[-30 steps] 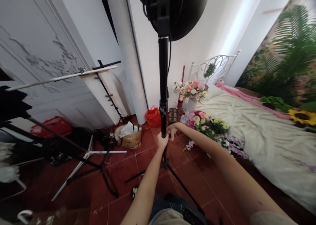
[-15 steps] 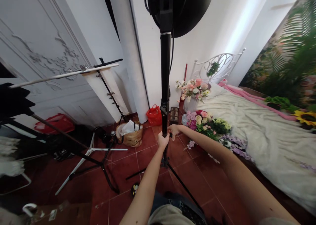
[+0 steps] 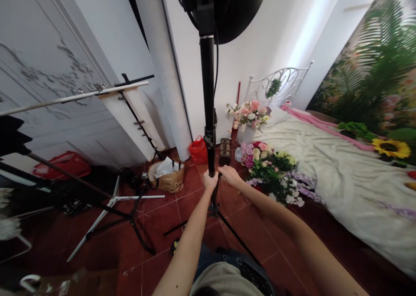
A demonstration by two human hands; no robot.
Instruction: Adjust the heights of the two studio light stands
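L hand (image 3: 210, 180) round black metal stand pole (image 3: 207, 79); R hand (image 3: 230, 175) curled beside, can't tell on what; looks top-heavy, calls for firm grip.

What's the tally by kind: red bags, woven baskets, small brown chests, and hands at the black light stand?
Red bags: 2 (upright bag, far-left bag)
Woven basket: 1
Small brown chest: 1
Hands at the black light stand: 2 (left hand, right hand)
Total: 6
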